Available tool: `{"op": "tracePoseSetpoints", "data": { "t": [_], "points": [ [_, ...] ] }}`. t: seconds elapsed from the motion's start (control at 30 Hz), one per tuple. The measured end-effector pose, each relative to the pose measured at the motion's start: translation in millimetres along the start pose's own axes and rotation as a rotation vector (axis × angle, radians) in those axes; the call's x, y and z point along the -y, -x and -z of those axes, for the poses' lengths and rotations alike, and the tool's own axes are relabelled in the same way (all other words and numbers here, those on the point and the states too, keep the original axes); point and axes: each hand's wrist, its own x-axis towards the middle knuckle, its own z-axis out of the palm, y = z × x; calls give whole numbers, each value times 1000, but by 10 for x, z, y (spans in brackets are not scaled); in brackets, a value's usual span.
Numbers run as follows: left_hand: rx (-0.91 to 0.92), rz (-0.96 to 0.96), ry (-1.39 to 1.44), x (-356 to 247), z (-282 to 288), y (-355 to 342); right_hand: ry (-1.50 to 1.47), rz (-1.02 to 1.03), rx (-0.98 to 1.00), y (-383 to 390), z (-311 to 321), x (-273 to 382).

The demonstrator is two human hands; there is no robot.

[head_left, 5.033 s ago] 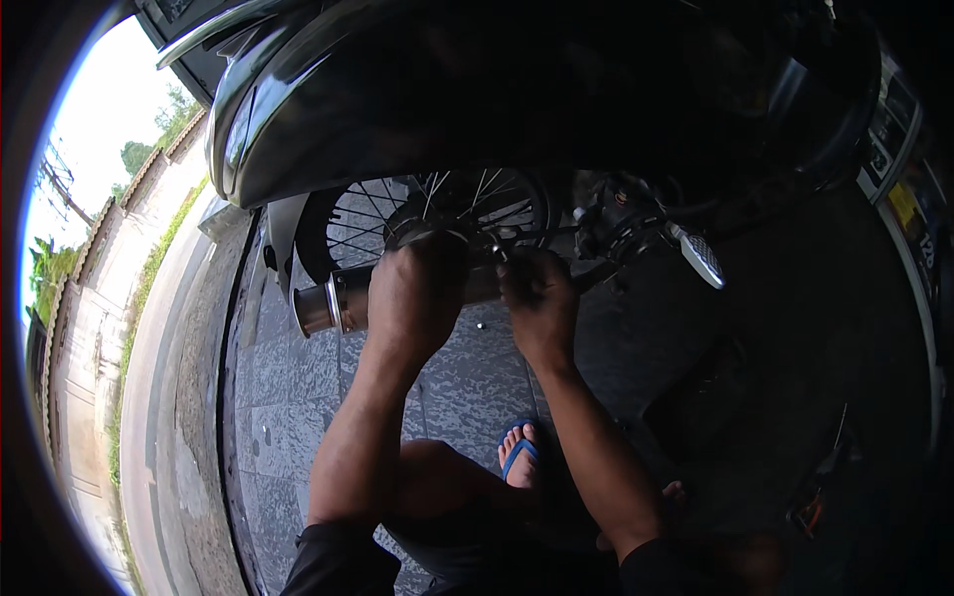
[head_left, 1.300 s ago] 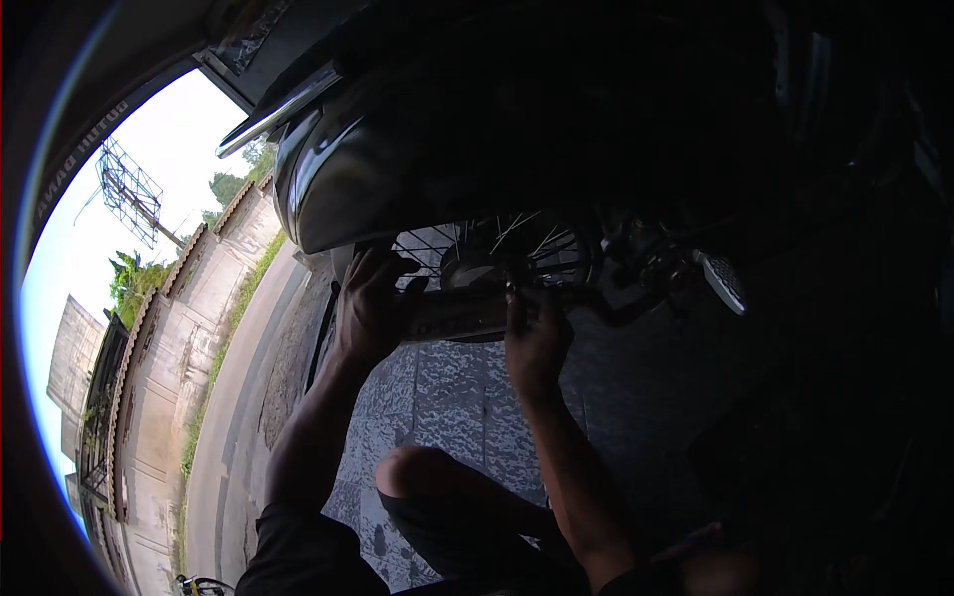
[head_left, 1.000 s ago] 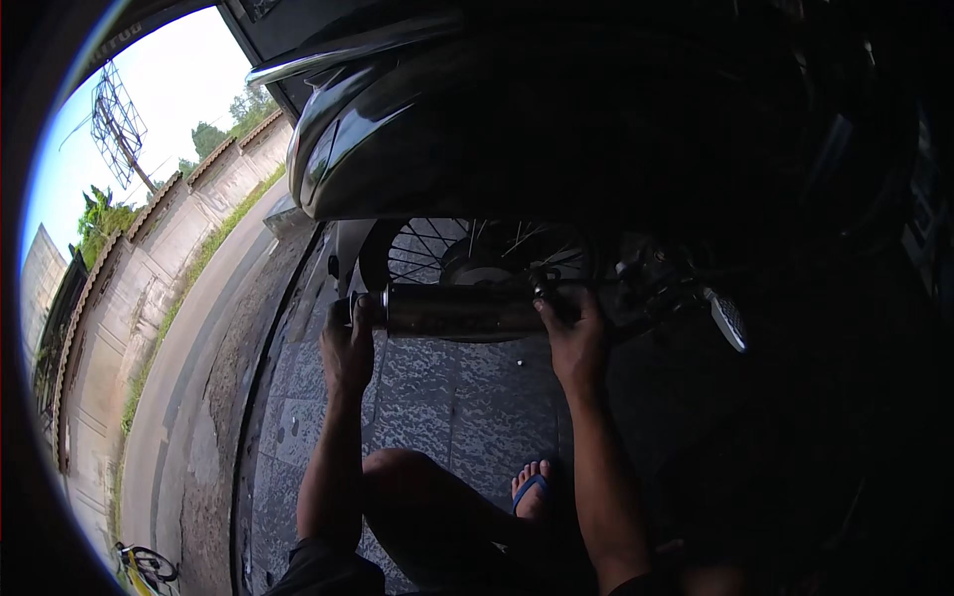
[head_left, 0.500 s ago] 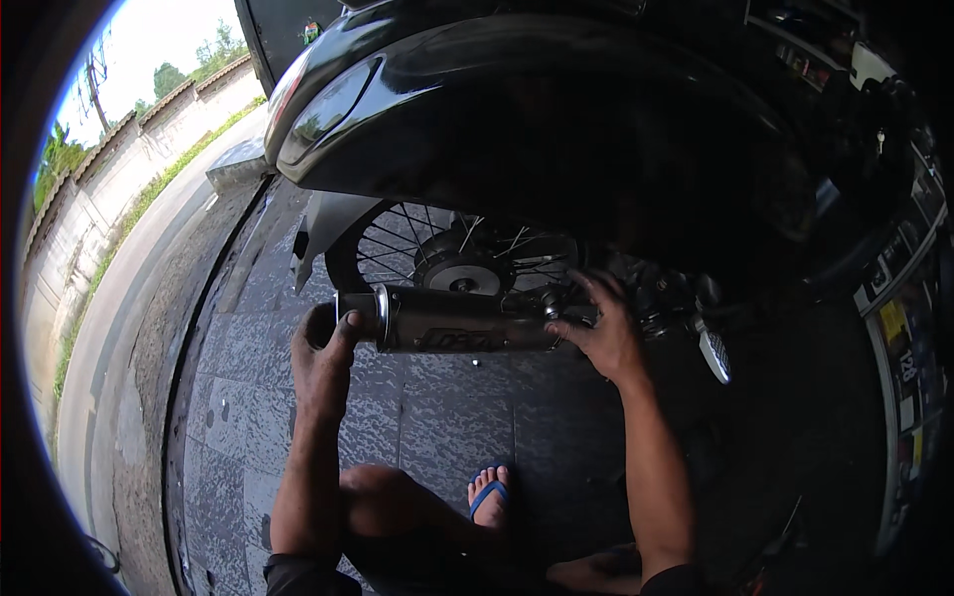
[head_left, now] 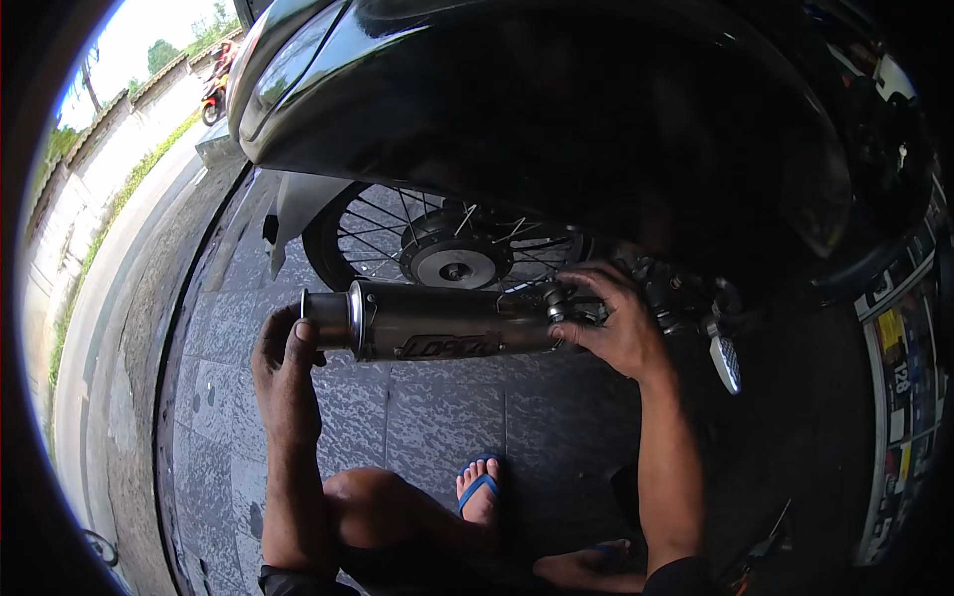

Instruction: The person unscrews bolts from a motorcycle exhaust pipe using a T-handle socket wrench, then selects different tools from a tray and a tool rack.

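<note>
A silver cylindrical exhaust muffler (head_left: 437,320) lies level across the middle, beside the spoked motorcycle wheel (head_left: 455,264). My left hand (head_left: 288,360) is closed around its narrow tailpipe at the left end, thumb on top and fingers underneath. At the other end, my right hand (head_left: 621,328) curls round the muffler's mounting point, with a round metal bolt or bushing (head_left: 556,304) between thumb and fingers. Its fingertips are partly lost in shadow, so the exact grip there is hard to see. Both hands look dark with grime.
The glossy black motorcycle bodywork (head_left: 556,119) hangs over the work. A silver footpeg (head_left: 725,363) sticks out right of my right hand. Dark tiles (head_left: 437,407) cover the ground, with my sandalled foot (head_left: 479,492) on them. Shelved goods (head_left: 899,387) line the right; a motorbike rider (head_left: 217,84) passes outside.
The muffler's tail end has shifted left with my left hand, and the muffler looks larger. My right hand's fingers have closed in around the mounting point. A rider has appeared on the road.
</note>
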Motion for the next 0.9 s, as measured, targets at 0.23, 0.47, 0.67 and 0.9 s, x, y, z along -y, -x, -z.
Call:
{"op": "tracePoseSetpoints", "data": {
  "t": [0.23,0.47,0.67,0.9],
  "points": [
    [10,-887,-275,-281,-237,370,28,-54,-124,17,-73,-18],
    [1769,-268,-536,636,-1254,721,266,330,-265,-48,57,-81],
    [1592,-267,-563,2507,-2102,2031,66,103,-163,59,-12,88],
    [1487,-305,-495,2926,-2842,2860,187,89,-175,139,-88,44]
  ]
}}
